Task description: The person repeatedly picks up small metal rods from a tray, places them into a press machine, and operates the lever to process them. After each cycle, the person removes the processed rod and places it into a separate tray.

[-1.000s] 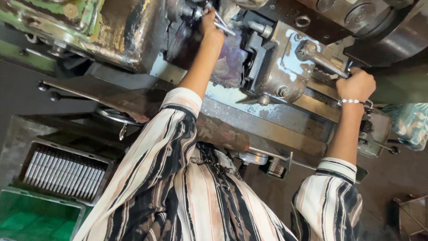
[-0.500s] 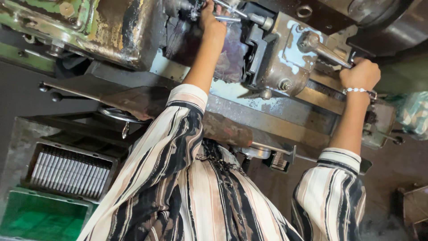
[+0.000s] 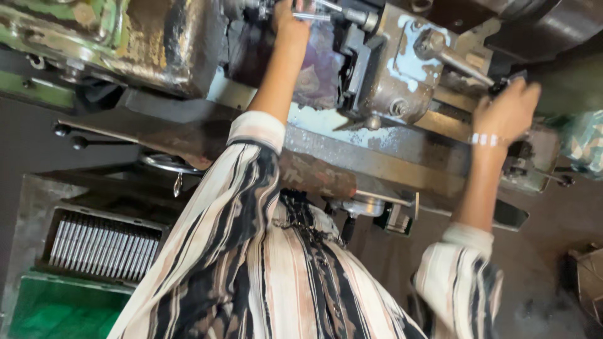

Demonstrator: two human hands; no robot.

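My left hand point(image 3: 290, 17) reaches up into the worn metal machine point(image 3: 389, 88) at the top of the view. Its fingers are closed around a thin shiny rod point(image 3: 326, 15) that points right, toward a steel holder. My right hand point(image 3: 506, 113), with a beaded bracelet at the wrist, is blurred and wraps the dark knob end of a long steel lever point(image 3: 453, 61) on the machine's right side. Both arms wear striped sleeves. The left fingertips are cut off by the top edge.
A purple patterned cloth point(image 3: 320, 75) hangs below the left hand. At lower left, a tray of several metal rods point(image 3: 100, 248) sits above a green crate point(image 3: 56, 311). Two black-knobbed handles point(image 3: 63, 130) stick out at left. The rusty machine bed point(image 3: 377, 154) crosses the middle.
My left hand has crept higher into the machine, toward the top edge. My right hand keeps its grip on the lever knob and has shifted slightly, now motion-blurred.
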